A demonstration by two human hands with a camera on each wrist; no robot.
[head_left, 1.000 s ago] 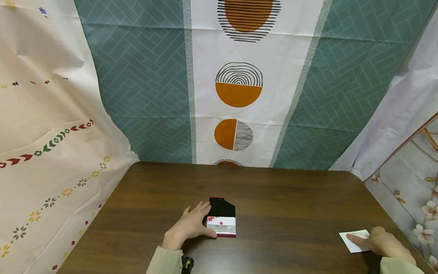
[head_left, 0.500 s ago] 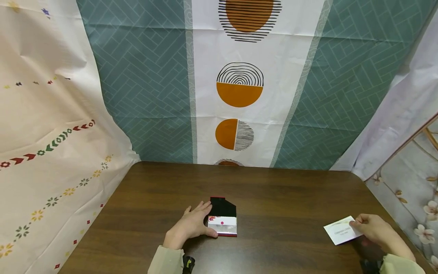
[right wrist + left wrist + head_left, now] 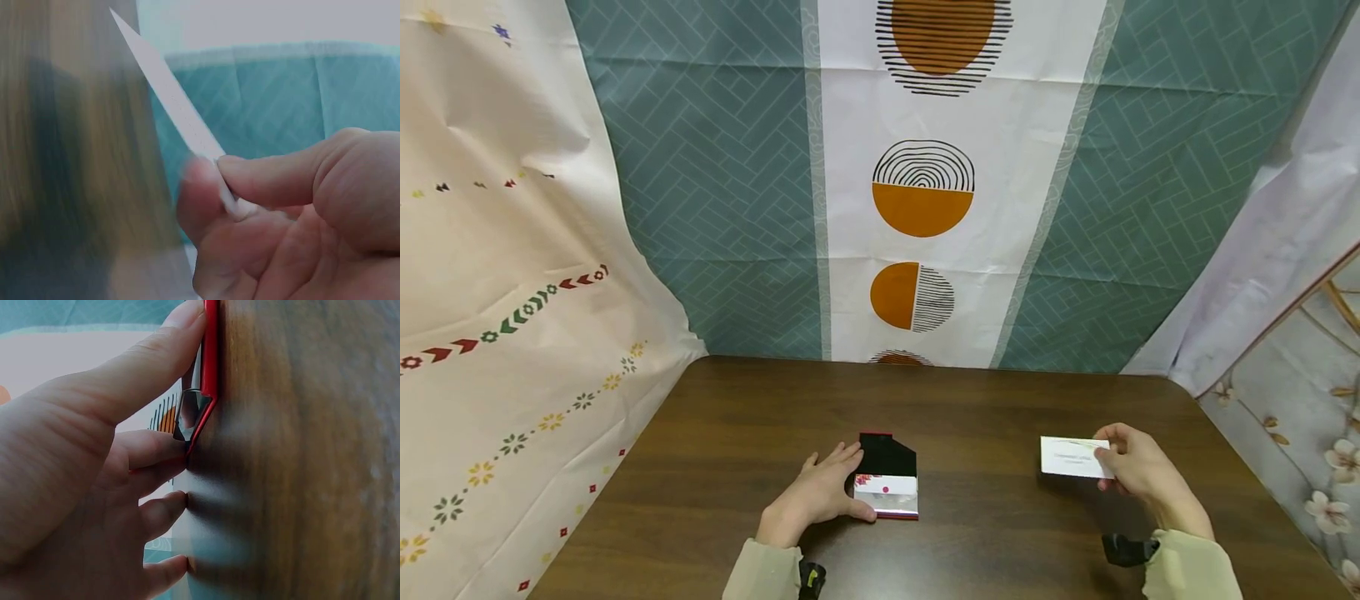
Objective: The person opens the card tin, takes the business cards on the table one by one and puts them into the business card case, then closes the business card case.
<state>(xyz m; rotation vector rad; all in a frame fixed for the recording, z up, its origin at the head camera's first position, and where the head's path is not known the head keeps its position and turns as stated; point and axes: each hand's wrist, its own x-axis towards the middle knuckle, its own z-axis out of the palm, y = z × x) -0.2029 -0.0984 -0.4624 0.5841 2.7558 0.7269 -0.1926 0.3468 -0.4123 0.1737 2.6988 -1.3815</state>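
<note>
An opened card case (image 3: 886, 479) with a red edge, black inside and a white, pink-dotted front lies on the table. My left hand (image 3: 820, 492) holds it at its left side, thumb at the near edge and index finger farther back. In the left wrist view, the thumb lies along the case's red edge (image 3: 212, 350), and other fingertips rest on the table. To the right, my right hand (image 3: 1142, 471) pinches a white business card (image 3: 1066, 457) between thumb and fingers. The right wrist view shows the card (image 3: 169, 103) nearly edge-on, raised off the table.
The brown wooden table (image 3: 985, 417) spans the area below both hands. A green and white patterned cloth (image 3: 1030, 208) hangs behind it. Other cloths hang along the left and right sides. A dark band (image 3: 1127, 550) sits at the right wrist.
My right hand has lifted the business card from the table's right side and carried it left and farther back, its printed face now showing. The left hand and card case have stayed put.
</note>
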